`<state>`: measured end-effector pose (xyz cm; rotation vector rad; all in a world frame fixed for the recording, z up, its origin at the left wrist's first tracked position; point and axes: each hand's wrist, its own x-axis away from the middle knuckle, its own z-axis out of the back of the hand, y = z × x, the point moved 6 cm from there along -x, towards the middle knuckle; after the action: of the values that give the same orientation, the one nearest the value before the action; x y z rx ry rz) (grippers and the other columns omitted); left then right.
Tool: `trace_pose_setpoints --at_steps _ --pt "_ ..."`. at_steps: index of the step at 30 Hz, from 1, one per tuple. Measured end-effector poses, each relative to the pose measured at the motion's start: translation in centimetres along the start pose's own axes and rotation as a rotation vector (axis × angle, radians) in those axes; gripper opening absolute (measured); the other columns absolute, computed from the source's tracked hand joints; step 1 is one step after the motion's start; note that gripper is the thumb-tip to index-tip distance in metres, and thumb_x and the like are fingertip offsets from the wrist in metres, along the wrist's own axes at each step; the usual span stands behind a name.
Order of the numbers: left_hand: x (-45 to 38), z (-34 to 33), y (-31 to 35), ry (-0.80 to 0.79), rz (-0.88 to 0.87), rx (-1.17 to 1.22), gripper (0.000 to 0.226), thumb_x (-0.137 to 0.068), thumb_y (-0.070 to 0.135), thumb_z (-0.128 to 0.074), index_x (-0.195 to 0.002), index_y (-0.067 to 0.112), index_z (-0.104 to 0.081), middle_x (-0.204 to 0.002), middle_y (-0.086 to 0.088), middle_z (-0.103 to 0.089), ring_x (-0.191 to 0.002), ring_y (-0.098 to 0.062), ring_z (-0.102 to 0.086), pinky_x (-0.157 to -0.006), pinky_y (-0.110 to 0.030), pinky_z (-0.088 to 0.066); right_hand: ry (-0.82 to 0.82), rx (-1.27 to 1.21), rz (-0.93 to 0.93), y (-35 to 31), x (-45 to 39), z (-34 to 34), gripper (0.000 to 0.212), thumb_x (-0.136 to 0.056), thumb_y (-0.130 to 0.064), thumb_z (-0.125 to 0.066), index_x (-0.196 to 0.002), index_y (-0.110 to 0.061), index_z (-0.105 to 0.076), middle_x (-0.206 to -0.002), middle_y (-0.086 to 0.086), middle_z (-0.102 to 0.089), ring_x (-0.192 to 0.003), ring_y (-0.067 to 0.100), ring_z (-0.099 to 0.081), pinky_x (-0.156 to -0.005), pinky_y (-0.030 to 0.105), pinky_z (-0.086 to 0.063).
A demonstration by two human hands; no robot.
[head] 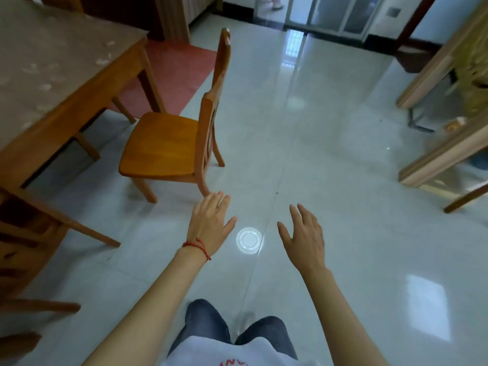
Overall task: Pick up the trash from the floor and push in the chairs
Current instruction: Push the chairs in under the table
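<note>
Head view: chair (163, 151) off table edge (79, 83)

A round lid (249, 239) lies flat on the floor (330, 180), between the left hand (211, 223) and the right hand (306, 239), both spread above it and touching nothing. Ahead and to the left stands a chair (169, 143), pulled out from the surface (52, 75), its seat facing the surface and its back toward the open floor. A second chair (31, 233) sits at the near left, partly under the surface. At the far right, well apart from the lid, stands other furniture (443, 133).
</note>
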<state>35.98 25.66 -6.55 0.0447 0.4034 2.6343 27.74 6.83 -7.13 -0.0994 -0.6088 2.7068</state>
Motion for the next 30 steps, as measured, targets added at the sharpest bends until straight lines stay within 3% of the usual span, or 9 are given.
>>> trace_pose_setpoints --at_steps 6,13,17,21,24,30 --pt "-4.0 -1.5 6.4 -0.005 -0.136 -0.031 0.053 -0.071 0.027 -0.075 -0.112 -0.002 -0.060 -0.113 -0.022 -0.064 -0.105 -0.040 -0.060 -0.082 -0.051 -0.050 0.028 0.012 -0.113 6.8 -0.5 2.9 0.052 -0.090 -0.033 -0.053 -0.134 -0.007 -0.043 -0.142 0.016 -0.043 -0.132 0.033 -0.037 -0.106 0.043 -0.031" --pt "-10.7 -3.7 9.1 -0.062 -0.202 -0.070 0.057 -0.079 0.043 -0.038 -0.110 0.001 -0.062 -0.111 -0.019 -0.066 -0.103 -0.036 -0.062 -0.080 -0.049 -0.051 0.043 -0.001 -0.182 10.6 -5.5 4.0 0.052 -0.090 -0.034 -0.053 -0.134 -0.007 -0.043 -0.142 0.016 -0.043 -0.133 0.032 -0.037 -0.106 0.045 -0.031" --pt "-16.4 -5.0 9.0 -0.056 -0.215 -0.095 0.056 -0.079 0.043 -0.038 -0.109 0.002 -0.063 -0.110 -0.018 -0.066 -0.102 -0.035 -0.063 -0.077 -0.046 -0.052 0.036 -0.001 -0.203 11.8 -10.8 3.8 0.053 -0.091 -0.035 -0.052 -0.135 -0.008 -0.042 -0.144 0.015 -0.040 -0.134 0.032 -0.035 -0.108 0.044 -0.029" --pt "-23.4 -6.4 8.1 -0.054 -0.188 -0.037 0.049 -0.081 0.033 -0.060 -0.117 0.000 -0.058 -0.121 -0.022 -0.060 -0.113 -0.039 -0.055 -0.089 -0.051 -0.046 0.012 0.008 -0.216 12.7 -17.5 3.9 0.054 -0.092 -0.038 -0.048 -0.138 -0.011 -0.038 -0.148 0.012 -0.035 -0.137 0.029 -0.029 -0.111 0.041 -0.024" --pt "-28.0 -6.5 8.2 -0.046 -0.184 -0.020 0.050 -0.080 0.028 -0.065 -0.120 -0.001 -0.055 -0.124 -0.022 -0.058 -0.116 -0.040 -0.053 -0.092 -0.052 -0.043 0.004 0.003 -0.245 13.6 -21.9 4.7 0.055 -0.093 -0.039 -0.045 -0.140 -0.013 -0.035 -0.150 0.010 -0.031 -0.139 0.026 -0.025 -0.112 0.039 -0.021" --pt "-35.7 -7.4 9.3 -0.078 -0.213 -0.039 0.050 -0.080 0.033 -0.057 -0.116 -0.001 -0.058 -0.119 -0.022 -0.060 -0.112 -0.040 -0.056 -0.086 -0.051 -0.047 0.002 0.000 -0.249 15.5 -28.9 5.8 0.054 -0.093 -0.038 -0.046 -0.139 -0.012 -0.036 -0.149 0.011 -0.032 -0.139 0.027 -0.027 -0.112 0.039 -0.021"
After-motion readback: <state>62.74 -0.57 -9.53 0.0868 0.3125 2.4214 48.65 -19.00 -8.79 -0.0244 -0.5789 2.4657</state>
